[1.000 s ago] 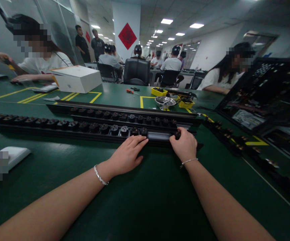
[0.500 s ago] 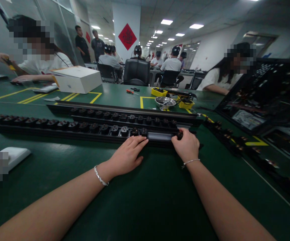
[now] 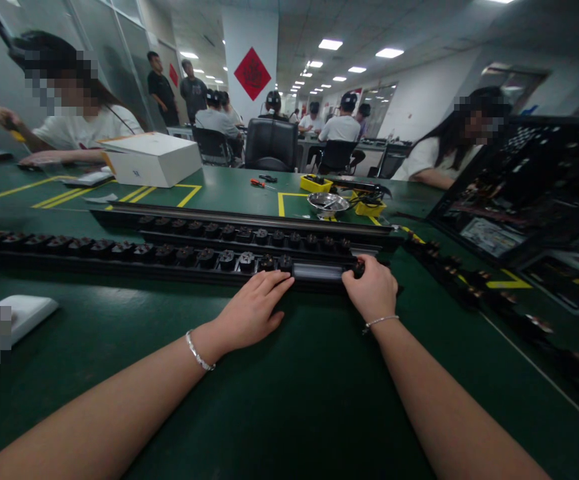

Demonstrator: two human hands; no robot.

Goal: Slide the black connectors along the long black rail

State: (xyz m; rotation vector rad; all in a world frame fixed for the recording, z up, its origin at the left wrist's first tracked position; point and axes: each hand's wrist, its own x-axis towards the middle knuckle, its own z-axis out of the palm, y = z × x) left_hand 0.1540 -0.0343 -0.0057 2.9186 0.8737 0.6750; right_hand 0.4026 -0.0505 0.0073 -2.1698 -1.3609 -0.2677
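A long black rail [image 3: 169, 271] lies across the green table, carrying a row of round black socket modules [image 3: 206, 258]. My left hand [image 3: 252, 310] rests its outstretched fingertips on the rail's near edge, beside the last modules of the row. At the rail's right end, my right hand [image 3: 375, 290] pinches a round black socket module [image 3: 358, 269] between thumb and fingers. Between the hands a bare grey stretch of the rail shows. Whether the pinched module sits fully in the rail is hidden by my fingers.
Behind lies a second black rail [image 3: 249, 219] with modules. Loose modules [image 3: 469, 273] line the right side near a dark open panel [image 3: 529, 193]. Further back are a steel bowl [image 3: 327, 204], yellow bins [image 3: 315, 183], a screwdriver [image 3: 258, 183] and a white box [image 3: 154, 160]. Co-workers sit at left and right.
The whole view has shifted slightly to the left. Both hands keep the same places on the rail, and the right still pinches the module.
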